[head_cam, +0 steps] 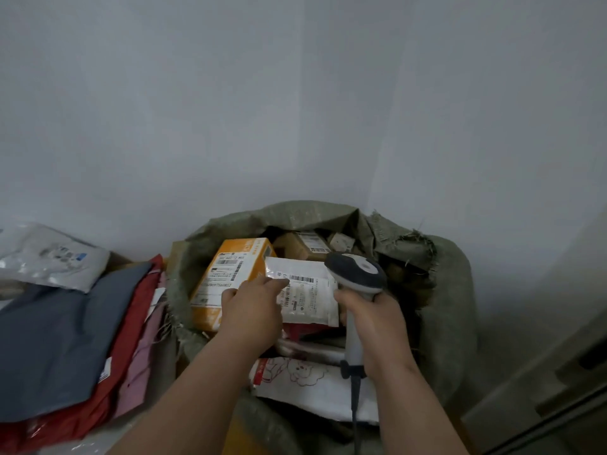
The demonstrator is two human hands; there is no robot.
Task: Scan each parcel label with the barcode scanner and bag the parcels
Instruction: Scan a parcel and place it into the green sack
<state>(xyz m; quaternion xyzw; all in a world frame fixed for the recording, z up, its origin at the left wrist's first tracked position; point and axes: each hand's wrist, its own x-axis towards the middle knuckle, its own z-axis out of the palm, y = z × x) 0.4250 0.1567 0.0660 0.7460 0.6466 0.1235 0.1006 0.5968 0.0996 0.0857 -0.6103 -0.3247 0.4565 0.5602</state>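
A white flat parcel with a barcode label lies face up inside the open green woven sack. My left hand pinches its left edge over the sack's mouth. My right hand grips the handle of the grey barcode scanner, whose head sits just right of the label, its cable hanging down. An orange box with a label lies in the sack to the left of the white parcel. Brown boxes lie deeper at the back.
Left of the sack lies a pile of soft mailers: a dark blue one, a red one, a pink one and a silver one. A white bag with a red drawing sits at the sack's near edge. A wall stands behind.
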